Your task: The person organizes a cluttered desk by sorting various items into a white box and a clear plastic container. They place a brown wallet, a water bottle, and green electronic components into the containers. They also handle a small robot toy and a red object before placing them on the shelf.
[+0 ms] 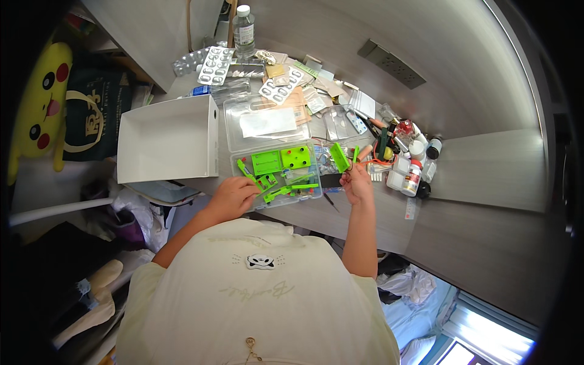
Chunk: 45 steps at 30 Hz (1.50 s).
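Note:
A clear plastic case (316,193) lies with its lid (230,132) flipped back, and several bright green plastic parts (267,162) fill its tray. At its near left corner is my left hand (234,196), fingers curled together beside the small green pieces; what they grip, if anything, is hidden. Right of the case, my right hand (360,185) is closed, with a green box-shaped plastic part (339,157) at its fingertips. Small red and black bits show on the green parts in the tray.
An open white box (169,141) stands at the left. Behind the case are blister packs (215,66), a clear bottle (244,31) and loose packets. Bottles and small tools crowd the right, by a white bottle with a red cap (412,178). A wall socket strip (391,63) sits above.

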{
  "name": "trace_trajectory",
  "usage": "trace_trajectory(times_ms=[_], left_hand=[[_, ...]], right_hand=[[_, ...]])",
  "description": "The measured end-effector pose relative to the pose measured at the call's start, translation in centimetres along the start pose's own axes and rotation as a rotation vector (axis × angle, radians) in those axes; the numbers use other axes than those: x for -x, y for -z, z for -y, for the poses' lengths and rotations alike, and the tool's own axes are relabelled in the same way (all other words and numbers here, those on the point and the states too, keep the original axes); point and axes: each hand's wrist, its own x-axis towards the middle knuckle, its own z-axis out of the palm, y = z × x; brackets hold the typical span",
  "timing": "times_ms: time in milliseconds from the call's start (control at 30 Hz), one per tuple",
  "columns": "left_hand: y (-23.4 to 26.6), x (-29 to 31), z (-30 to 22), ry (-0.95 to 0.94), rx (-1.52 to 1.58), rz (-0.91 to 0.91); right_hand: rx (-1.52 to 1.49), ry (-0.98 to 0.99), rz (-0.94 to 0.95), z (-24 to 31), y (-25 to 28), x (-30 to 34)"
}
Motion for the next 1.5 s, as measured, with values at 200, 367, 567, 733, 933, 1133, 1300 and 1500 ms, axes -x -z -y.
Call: trace_trajectory(times_ms=[200, 367, 567, 733, 933, 1133, 1300, 1500], left_hand=[[0.1, -0.1, -0.3, -0.028, 0.000, -0.018], [0.4, -0.4, -0.4, 0.058, -0.012, -0.050], [0.6, 0.0, 0.2, 0.115, -0.059, -0.035], [0.5, -0.1, -0.7, 0.059, -0.094, -0.084], [-2.3, 0.1, 0.0, -0.135, -0.292, 0.036], [-3.0, -1.4, -0.7, -0.057, -0.406, 0.078], [-2.9, -2.5, -0.5, 0.062, -0.350, 0.170], [-1.4, -1.0, 0.1, 0.067, -0.326, 0.064]], right_hand=[[-0.300, 0.001, 0.202, -1.5, -0.4, 2.0], [-0.015, 0.114, 0.404, -6.1, -6.1, 4.8], [0.905, 0.845, 0.397, -9.9, -12.3, 5.5], [1.179, 0.971, 0.492, -9.8, -12.1, 6.7], [1.016, 1.061, 0.005, -6.7, -6.3, 6.6], [1.316, 1.005, -0.272, -5.1, 1.6, 2.7], [1.408, 0.834, -0.135, -4.9, 3.1, 2.2], [1.082, 0.751, -0.231, -2.8, 3.6, 5.5]])
